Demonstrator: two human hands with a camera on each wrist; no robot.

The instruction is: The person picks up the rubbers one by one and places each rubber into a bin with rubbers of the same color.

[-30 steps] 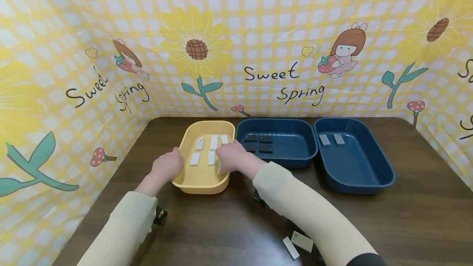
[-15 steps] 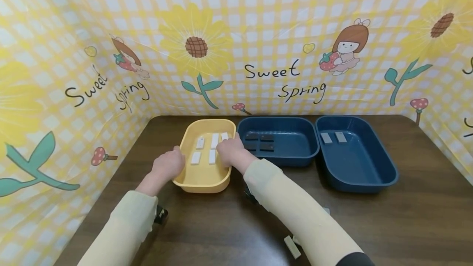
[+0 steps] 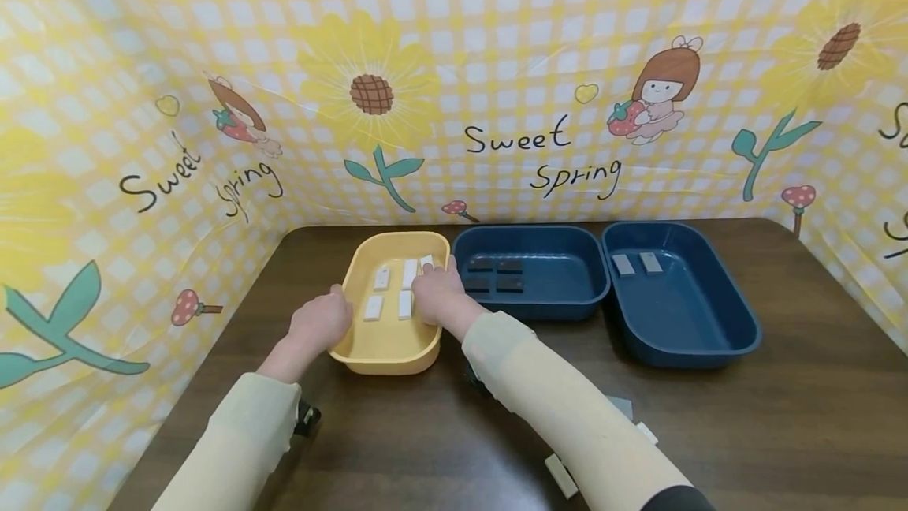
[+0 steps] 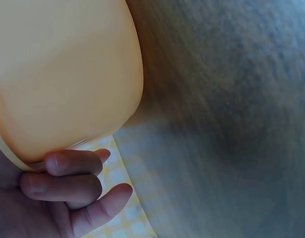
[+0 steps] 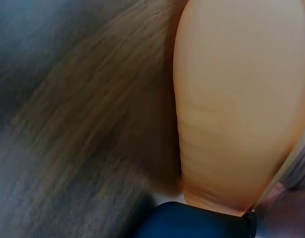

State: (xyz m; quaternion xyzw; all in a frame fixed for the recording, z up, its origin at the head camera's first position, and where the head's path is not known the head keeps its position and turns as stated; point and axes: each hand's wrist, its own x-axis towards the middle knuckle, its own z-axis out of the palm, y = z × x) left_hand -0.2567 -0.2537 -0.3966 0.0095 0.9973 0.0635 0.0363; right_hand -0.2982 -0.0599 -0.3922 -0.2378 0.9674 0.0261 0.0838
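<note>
The yellow tray (image 3: 386,352) stands at the left of the table with several white domino-like tiles (image 3: 373,307) inside. My left hand (image 3: 321,322) grips its left rim; in the left wrist view the fingers (image 4: 63,187) curl under that edge. At the opposite side, my right hand (image 3: 441,294) reaches over the right rim, with its fingers inside the tray beside the tiles. Its fingertips are mostly hidden, so whether they pinch a tile cannot be told. In the right wrist view, the tray's outer wall (image 5: 241,114) covers most of that hand.
A dark blue tray (image 3: 560,274) adjoins the yellow one and holds several black tiles (image 3: 509,283). Another blue tray (image 3: 691,330) farther right has two white tiles (image 3: 650,262). Loose tiles, including a cream one (image 3: 561,476), lie near my right forearm on the wooden table (image 3: 397,432).
My right hand has drawn back a little along the right rim, and its forearm has shifted left, uncovering loose tiles on its right side. The left hand keeps its hold on the tray.
</note>
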